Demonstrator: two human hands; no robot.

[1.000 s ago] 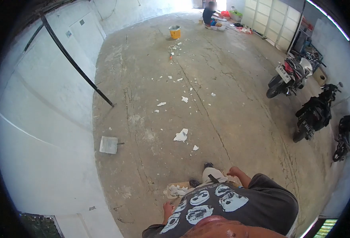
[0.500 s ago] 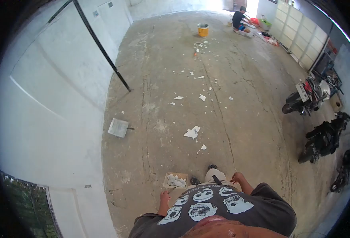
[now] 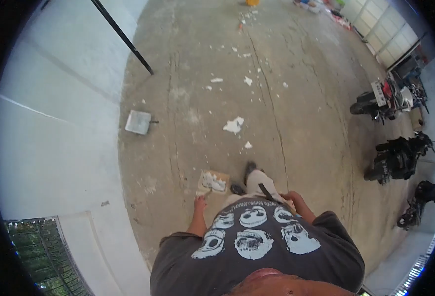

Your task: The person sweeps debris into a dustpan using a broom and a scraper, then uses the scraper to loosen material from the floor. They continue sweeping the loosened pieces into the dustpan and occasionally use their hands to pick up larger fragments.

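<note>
My left hand [image 3: 200, 201] is closed at the near edge of a square tan tray-like thing [image 3: 222, 176], seemingly on a short handle. White, flaky scraps [image 3: 213, 181] lie heaped on it; its exact kind is too small to tell. My right hand [image 3: 288, 196] is low at my right hip, against the light trousers [image 3: 262, 186], with its fingers mostly hidden. Ahead on the floor are a larger white flake [image 3: 233, 125] and a smaller one [image 3: 248, 145], touched by neither hand.
A greyish square container [image 3: 138, 122] with a dark handle sits near the left wall. A black pole [image 3: 123, 37] slants down to the floor there. Motorcycles [image 3: 400, 158] line the right side. Several white flakes [image 3: 247, 81] are scattered farther ahead, below a yellow bucket [image 3: 252, 2].
My view has tilted down, so the seated person has left it. My feet have shifted in a step. My right hand has drawn in to my hip; the left keeps hold of the tray-like thing.
</note>
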